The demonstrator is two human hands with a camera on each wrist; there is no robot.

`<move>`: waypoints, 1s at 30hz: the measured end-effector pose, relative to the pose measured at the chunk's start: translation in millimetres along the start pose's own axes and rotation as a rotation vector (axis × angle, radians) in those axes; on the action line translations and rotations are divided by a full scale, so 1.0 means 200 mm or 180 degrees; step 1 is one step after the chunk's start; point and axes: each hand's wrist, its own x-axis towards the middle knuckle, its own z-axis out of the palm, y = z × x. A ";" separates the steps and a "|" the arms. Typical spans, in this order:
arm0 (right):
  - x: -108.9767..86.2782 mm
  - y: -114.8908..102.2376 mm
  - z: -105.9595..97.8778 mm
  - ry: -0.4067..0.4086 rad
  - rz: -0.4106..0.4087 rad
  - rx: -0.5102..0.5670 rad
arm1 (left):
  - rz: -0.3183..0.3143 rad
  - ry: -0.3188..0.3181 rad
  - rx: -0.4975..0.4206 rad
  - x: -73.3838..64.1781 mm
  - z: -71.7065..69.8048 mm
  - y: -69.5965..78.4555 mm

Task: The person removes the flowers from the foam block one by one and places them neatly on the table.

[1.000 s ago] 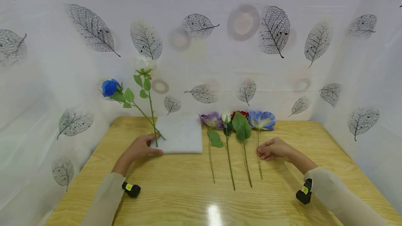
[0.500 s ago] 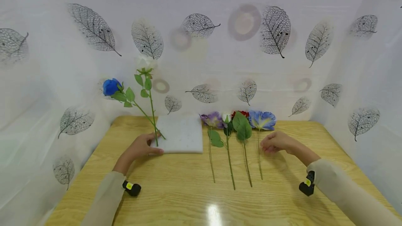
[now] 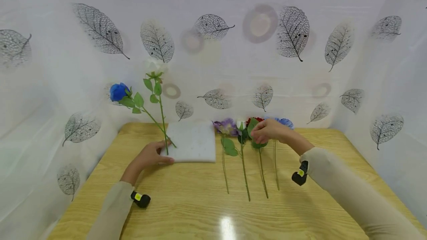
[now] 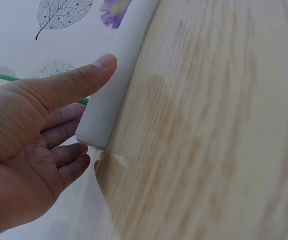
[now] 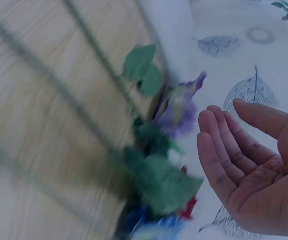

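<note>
My left hand (image 3: 151, 155) holds the near left corner of a white foam block (image 3: 195, 142), thumb along its front edge in the left wrist view. In the block's left part stand a blue rose (image 3: 119, 92), leaning left, and a nearly upright white rose (image 3: 154, 69). My right hand (image 3: 273, 130) is over the row of flowers on the right, its fingers loosely extended and holding nothing in the right wrist view. Below it lie a red flower (image 3: 255, 120) with green leaves and a light blue flower (image 3: 285, 122), both partly hidden in the head view.
Left of the red flower lie a purple flower (image 3: 227, 126) and a white rosebud (image 3: 241, 124), stems pointing toward me. All rest on a wooden table (image 3: 186, 203). A white leaf-patterned curtain (image 3: 217, 66) hangs behind and at both sides.
My right hand has drawn away from the light blue flower's stem, then moved left and back over the flower heads. The left hand stays at the foam block.
</note>
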 end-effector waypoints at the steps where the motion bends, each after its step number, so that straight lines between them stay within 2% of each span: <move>1: 0.03 -0.03 0.02 -0.0006 -0.0024 0.0032 | -0.0001 0.0004 -0.0012 0.00 0.00 0.00; 7: 0.19 -0.21 0.19 -0.0077 -0.0340 0.0257 | 0.0051 0.0022 -0.0004 0.00 -0.01 -0.01; 14: 0.35 -0.34 0.42 -0.0076 -0.0668 0.0784 | 0.0043 0.0009 0.0010 0.01 0.00 -0.02; 18: 0.43 -0.43 0.54 -0.0100 -0.0845 0.0929 | 0.0045 0.0019 0.0036 0.01 0.00 -0.02; 23: 0.50 -0.53 0.65 -0.0078 -0.0904 0.1072 | 0.0050 0.0059 0.0009 0.02 -0.01 -0.03; 30: 0.62 -0.58 0.78 -0.0083 -0.0916 0.1262 | 0.0108 0.0038 -0.0132 0.02 0.00 -0.04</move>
